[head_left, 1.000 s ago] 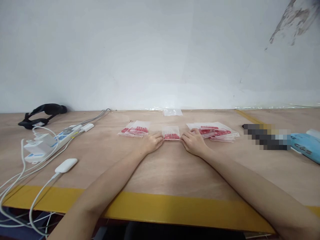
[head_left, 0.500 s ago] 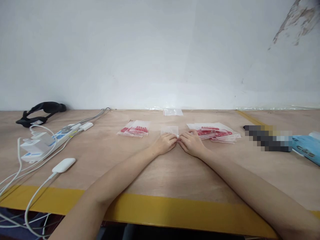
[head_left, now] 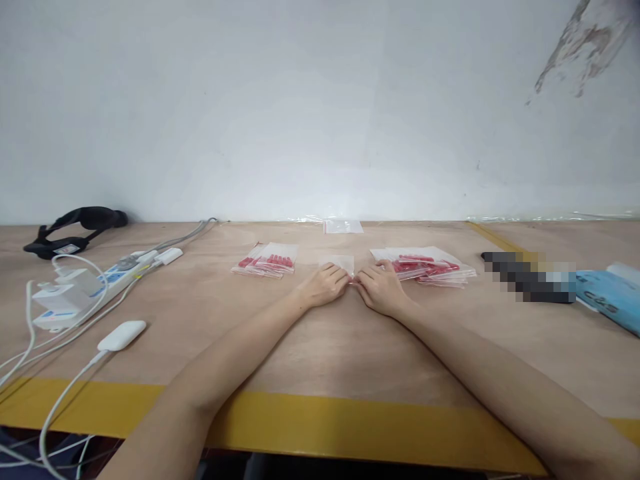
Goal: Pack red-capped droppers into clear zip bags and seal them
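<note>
Left hand (head_left: 326, 283) and right hand (head_left: 381, 288) meet, fingertips pinching one small clear plastic bag (head_left: 339, 262) (print on the blue packet (head_left: 609, 300) unreadable).

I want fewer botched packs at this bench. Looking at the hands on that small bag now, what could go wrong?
1. Both hands, left hand and right hand, cover the near edge of the small clear bag, so the edge is hidden; a poor seal might go unnoticed.
2. The right stack of bags lies right beside the right hand, and a nudge could scatter it.
3. The left stack of bags sits close too, so bags may get mixed.
</note>
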### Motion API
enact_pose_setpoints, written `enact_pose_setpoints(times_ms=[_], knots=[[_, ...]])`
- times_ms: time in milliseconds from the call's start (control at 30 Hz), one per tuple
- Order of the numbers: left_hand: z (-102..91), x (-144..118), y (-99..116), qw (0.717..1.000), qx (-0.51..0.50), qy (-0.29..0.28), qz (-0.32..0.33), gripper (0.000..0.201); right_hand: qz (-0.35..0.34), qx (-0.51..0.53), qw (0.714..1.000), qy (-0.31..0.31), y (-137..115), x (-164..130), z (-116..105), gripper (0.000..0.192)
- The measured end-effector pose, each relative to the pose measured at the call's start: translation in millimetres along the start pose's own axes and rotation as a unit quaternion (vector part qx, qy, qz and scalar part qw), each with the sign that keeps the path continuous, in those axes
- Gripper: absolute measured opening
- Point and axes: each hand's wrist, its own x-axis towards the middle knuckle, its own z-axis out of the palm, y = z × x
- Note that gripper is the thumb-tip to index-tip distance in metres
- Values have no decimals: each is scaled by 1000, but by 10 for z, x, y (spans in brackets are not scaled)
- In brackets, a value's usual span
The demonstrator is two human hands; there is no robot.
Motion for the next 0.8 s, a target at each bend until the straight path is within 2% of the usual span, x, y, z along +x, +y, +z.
enact_pose_setpoints(times_ms=[300,567,800], knots=[[-175,-347,-155,999,29,6,-36,26,2,6,1000,19,28,-19,-19,20],[-149,-377,-131,996,16,-41,-80,25,4,1,1000,8,37,-23,-3,19],[-190,-423,-121,997,-9,-12,-74,24,21,30,999,6,34,-48,-54,17]])
